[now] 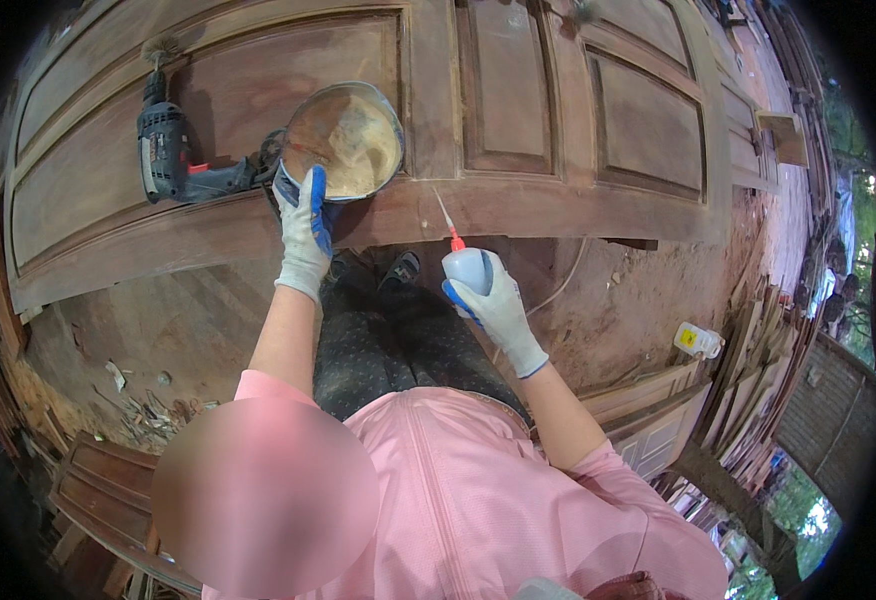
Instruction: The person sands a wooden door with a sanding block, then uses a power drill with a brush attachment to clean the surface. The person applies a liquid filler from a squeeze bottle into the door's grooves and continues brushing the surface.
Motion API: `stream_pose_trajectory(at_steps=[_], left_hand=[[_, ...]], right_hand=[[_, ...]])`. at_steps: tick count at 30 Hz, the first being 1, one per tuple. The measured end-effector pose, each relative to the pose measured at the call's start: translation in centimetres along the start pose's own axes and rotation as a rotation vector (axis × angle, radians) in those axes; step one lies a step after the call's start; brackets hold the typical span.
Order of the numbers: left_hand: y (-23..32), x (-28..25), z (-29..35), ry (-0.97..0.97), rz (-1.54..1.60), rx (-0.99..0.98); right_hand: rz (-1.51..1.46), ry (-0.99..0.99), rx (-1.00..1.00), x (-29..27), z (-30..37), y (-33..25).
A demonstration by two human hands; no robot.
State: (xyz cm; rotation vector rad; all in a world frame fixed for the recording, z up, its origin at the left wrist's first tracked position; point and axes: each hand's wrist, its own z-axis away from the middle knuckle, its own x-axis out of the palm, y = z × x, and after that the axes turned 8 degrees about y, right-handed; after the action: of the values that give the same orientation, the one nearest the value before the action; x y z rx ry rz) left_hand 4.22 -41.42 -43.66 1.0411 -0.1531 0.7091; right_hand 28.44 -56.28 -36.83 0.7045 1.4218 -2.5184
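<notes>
My left hand [305, 228], in a white and blue work glove, is closed on the near rim of a round bowl [390, 112]. Pale tan powder [361, 150] lies inside the bowl, which tilts toward me over the edge of a brown panelled wooden door [518, 210]. My right hand [503, 308], gloved the same way, grips a squeeze bottle [467, 268] with a translucent body, a red cap and a long thin nozzle. The nozzle tip points away from me over the door's near edge.
A dark power drill [166, 150] with a round wire brush [161, 50] lies on the door at the left. A white jug with a yellow label [698, 340] stands at the right, near stacked wood strips [748, 370]. Debris [158, 415] litters the ground at lower left.
</notes>
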Motion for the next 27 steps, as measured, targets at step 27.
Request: stream_pose_trajectory(at_steps=[27], left_hand=[[0.1,0.2,0.1,0.025,-0.024,-0.001]], right_hand=[[0.039,-0.025,-0.125,0.5,-1.7,0.6]])
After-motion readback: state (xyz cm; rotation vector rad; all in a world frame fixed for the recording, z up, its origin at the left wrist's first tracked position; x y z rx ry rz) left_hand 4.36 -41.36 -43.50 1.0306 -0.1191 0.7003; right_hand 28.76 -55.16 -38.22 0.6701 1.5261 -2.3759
